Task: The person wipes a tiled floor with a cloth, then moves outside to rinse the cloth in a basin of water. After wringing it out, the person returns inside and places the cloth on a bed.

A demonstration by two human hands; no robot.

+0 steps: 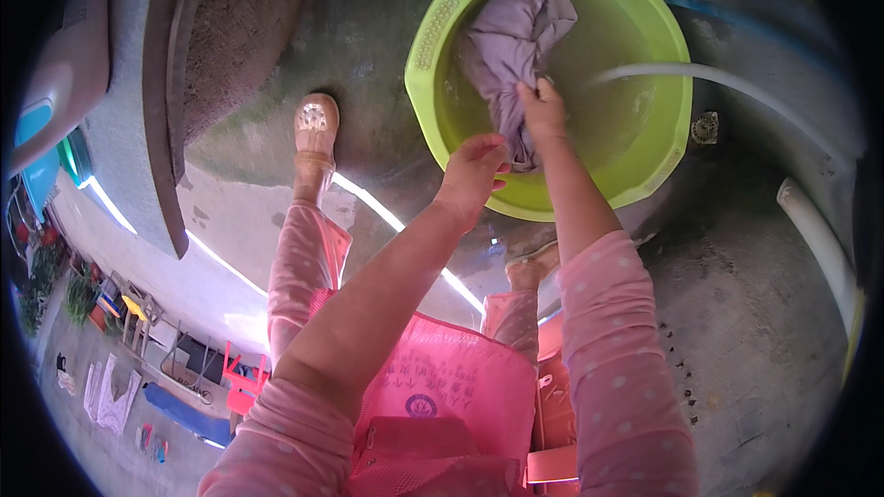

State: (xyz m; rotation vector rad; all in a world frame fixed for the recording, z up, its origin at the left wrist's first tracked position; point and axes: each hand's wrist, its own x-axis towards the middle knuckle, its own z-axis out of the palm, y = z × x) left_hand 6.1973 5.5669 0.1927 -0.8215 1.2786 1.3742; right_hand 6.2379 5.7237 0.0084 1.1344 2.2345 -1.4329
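A lavender garment (514, 34), wet and bunched, lies partly in the cloudy water of a lime-green plastic basin (425, 107). My right hand (544, 114) grips a fold of it near the basin's middle. Its lower end hangs below that grip, towards the near rim. My left hand (473, 172) is beside this lower end, above the near-left rim, with fingers curled and apart. A light grey corrugated hose (725, 77) reaches over the right rim, its end at the water.
A floor drain (704, 128) lies right of the basin, and a white pipe (818, 248) farther right. A concrete ledge (155, 103) stands at left. My shoe (316, 121) is on the wet concrete floor. A pink apron (449, 373) covers my lap. A red chair (243, 379) stands at lower left.
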